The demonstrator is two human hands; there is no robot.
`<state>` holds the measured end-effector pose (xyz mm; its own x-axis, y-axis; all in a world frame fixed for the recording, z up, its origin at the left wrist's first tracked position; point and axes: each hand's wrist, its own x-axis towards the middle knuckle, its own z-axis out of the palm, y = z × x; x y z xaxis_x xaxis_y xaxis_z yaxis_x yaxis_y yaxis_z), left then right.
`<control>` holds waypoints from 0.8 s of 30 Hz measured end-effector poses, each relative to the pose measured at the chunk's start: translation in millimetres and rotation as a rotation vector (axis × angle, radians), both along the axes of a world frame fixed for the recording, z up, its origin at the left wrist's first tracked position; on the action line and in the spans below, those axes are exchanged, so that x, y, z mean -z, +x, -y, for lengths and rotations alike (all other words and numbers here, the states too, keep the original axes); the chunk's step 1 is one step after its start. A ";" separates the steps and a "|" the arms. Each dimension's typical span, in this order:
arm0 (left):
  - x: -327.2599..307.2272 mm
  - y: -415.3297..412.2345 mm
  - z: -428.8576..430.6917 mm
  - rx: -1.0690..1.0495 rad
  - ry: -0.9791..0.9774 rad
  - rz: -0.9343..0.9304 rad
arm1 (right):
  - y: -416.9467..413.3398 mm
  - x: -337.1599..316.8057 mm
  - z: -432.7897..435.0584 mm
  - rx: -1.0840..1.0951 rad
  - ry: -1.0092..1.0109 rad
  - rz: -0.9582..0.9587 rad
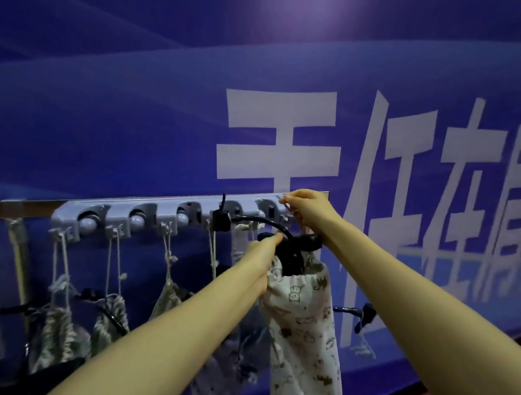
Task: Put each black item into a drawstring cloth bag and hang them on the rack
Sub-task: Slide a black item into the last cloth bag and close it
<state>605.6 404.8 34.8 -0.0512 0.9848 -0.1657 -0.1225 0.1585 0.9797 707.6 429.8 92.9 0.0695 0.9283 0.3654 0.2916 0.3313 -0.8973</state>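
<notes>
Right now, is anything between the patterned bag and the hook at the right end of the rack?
No separate obstacle shows. The right hand pinches the drawstring at that end of the rack; the black item poking from the patterned bag arcs across the neighbouring holder.

I've got the grey rack (162, 211) running level along the wall, with four drawstring bags (56, 331) hanging at 6 o'clock from its hooks. At 5 o'clock off its right end is the white printed bag (304, 320), upright. A black item (292, 253) pokes from its mouth, and its drawstring (289, 213) is up by the last hook.
</notes>
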 end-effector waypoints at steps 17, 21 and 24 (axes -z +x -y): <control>24.8 11.8 -24.8 -0.061 0.054 0.032 | 9.8 4.3 -26.2 -0.047 -0.058 0.239; 32.4 13.8 -27.0 -0.109 0.041 0.041 | 6.4 3.6 -26.2 -0.092 -0.050 0.375; 31.6 13.5 -29.7 -0.143 0.051 0.041 | 3.9 5.2 -35.1 -0.018 -0.017 0.385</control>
<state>619.1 434.6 3.2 -0.1853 0.9753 -0.1203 -0.1808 0.0865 0.9797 711.5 464.9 87.7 -0.0861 0.9341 0.3465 0.6022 0.3258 -0.7288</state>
